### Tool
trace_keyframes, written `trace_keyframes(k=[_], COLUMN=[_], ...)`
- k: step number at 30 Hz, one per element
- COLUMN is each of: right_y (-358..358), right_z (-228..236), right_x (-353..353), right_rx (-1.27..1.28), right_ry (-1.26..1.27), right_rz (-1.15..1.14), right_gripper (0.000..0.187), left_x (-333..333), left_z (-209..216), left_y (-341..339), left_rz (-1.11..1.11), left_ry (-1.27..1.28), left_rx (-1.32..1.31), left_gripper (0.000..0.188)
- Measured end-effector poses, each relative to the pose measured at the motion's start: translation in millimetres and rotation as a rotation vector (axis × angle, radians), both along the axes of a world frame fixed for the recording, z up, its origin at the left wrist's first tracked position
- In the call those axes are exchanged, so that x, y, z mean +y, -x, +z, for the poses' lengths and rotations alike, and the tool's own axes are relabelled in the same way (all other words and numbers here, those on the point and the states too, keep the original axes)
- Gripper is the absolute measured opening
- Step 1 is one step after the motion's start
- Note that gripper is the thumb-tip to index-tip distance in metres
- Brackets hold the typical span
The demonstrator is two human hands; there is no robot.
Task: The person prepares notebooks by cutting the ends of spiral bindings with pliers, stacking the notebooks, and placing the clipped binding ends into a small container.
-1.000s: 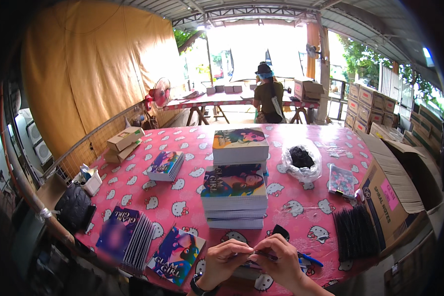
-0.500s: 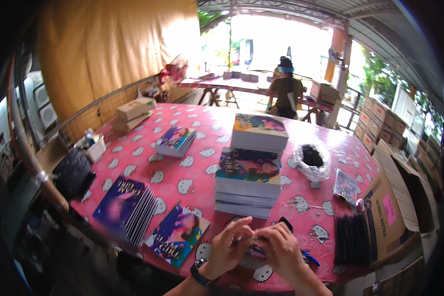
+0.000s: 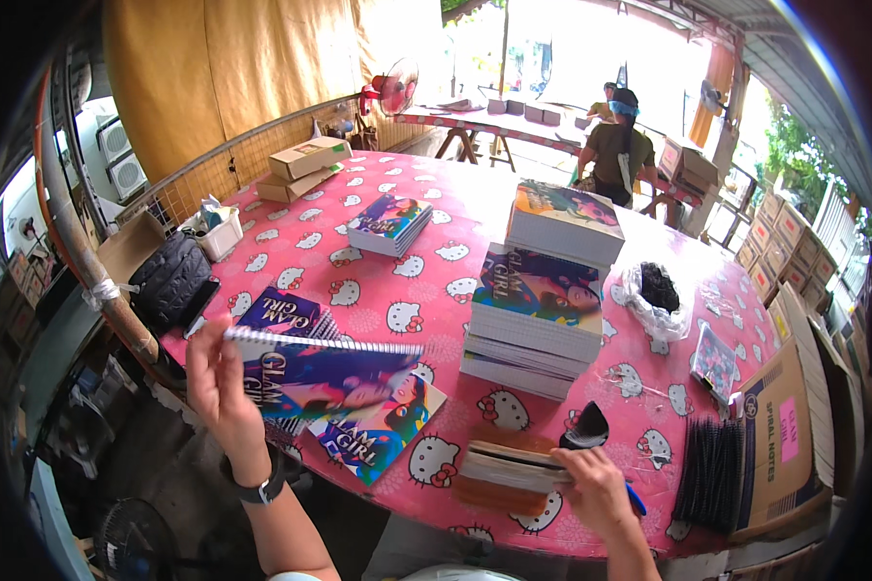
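Observation:
My left hand (image 3: 221,392) pinches a spiral notebook (image 3: 334,376) with a purple illustrated cover by its left end. It hangs tilted above a stack of similar notebooks (image 3: 273,310) and a loose colourful cover (image 3: 383,436) on the table. Near the front edge, my right hand (image 3: 596,489) is closed on the right end of a slotted wooden block (image 3: 509,474), blurred in part. Beside that hand are a dark pointed object (image 3: 586,426) and a blue-handled tool (image 3: 637,500), mostly hidden.
Tall stacks of notebooks (image 3: 538,320) stand mid-table on a pink cat-print tablecloth (image 3: 407,315). A bag of black pieces (image 3: 657,290), a bundle of black coils (image 3: 707,474) and a carton (image 3: 780,436) lie right. A small notebook stack (image 3: 392,223) sits farther back. Two people work beyond.
My hands, together before, are now apart. The left has carried the spiral notebook up and leftward; the right has moved onto the wooden block. The whole view has shifted.

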State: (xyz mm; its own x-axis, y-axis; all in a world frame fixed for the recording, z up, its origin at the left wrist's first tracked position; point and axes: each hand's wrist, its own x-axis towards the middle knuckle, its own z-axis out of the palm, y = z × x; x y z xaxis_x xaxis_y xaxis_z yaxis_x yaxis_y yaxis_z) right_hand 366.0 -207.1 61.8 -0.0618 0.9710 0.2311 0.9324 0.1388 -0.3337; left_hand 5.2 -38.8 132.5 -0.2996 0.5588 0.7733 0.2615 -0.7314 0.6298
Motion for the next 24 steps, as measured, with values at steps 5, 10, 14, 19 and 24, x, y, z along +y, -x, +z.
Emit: trace_keyframes(k=[5, 10, 14, 19, 24], right_y=[-25, -26, -30, -39, -42], right_z=[5, 0, -22, -26, -26], right_x=[-6, -3, -10, -5, -6], right_rx=[0.077, 0.178, 0.297, 0.284, 0.263], right_ry=[0.001, 0.032, -0.005, -0.017, -0.009], right_rz=[-0.033, -0.009, -0.052, 0.030, 0.081], right_gripper=[0.056, 0.059, 0.061, 0.059, 0.059], left_x=[45, 62, 29, 31, 78], left_z=[-1, -115, -167, -180, -141], left_y=[-33, -99, -104, -106, -127], left_rz=[-0.016, -0.330, -0.318, -0.261, -0.496], left_ry=[0.087, 0.183, 0.607, 0.565, 0.586], left_rx=[0.874, 1.183, 1.402, 1.391, 0.769], left_gripper=[0.024, 0.038, 0.093, 0.098, 0.064])
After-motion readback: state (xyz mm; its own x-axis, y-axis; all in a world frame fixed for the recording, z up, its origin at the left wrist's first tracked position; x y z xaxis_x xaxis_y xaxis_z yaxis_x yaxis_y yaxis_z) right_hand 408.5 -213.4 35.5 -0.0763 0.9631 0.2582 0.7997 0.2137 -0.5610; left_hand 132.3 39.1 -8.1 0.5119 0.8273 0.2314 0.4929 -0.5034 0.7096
